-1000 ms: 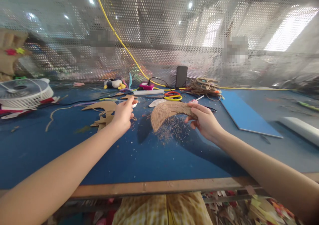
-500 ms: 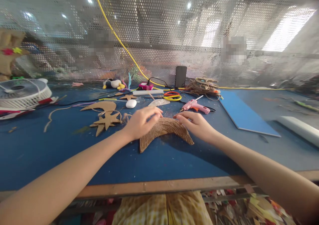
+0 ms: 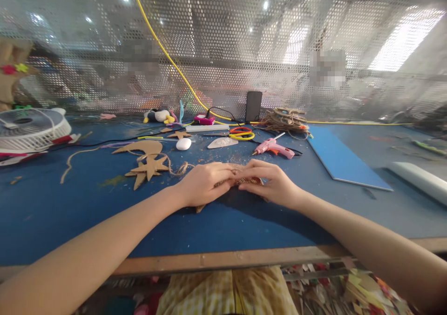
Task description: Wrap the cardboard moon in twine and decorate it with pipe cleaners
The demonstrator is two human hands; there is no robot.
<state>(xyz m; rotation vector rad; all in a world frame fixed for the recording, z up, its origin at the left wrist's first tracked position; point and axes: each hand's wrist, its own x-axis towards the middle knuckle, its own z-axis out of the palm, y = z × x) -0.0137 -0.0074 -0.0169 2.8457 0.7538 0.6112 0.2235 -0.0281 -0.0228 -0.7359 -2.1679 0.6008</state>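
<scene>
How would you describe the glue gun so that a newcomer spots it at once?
On the blue tabletop, look just beyond the person's right hand, left of the flat blue board. The glue gun lies there, nozzle pointing left. Its pink body and orange trigger set it apart from the red and yellow loops nearby.

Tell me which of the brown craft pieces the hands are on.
The ridged, twine-covered piece, mostly hidden under the left hand and right hand. The cardboard crescent and cardboard stars lie untouched to the left, with smooth surfaces.
</scene>
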